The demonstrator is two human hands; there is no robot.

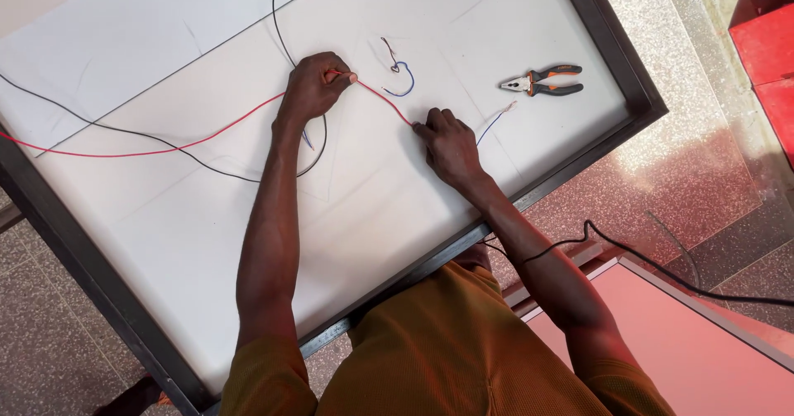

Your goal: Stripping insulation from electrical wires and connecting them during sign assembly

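A long red wire (190, 141) runs across a white panel (165, 242) with a dark frame. My left hand (316, 85) pinches the red wire near its upper part. My right hand (447, 143) grips the same red wire lower down, and the stretch of wire (385, 98) between my hands is taut. A thin blue wire (490, 125) comes out beside my right hand. A black wire (149, 137) curves under my left wrist.
Pliers with orange and black handles (542, 81) lie on the panel to the right. A short curled blue and dark wire piece (401, 73) lies between hands and pliers. A black cable (662, 271) crosses the speckled floor. A pink panel (686, 341) lies at lower right.
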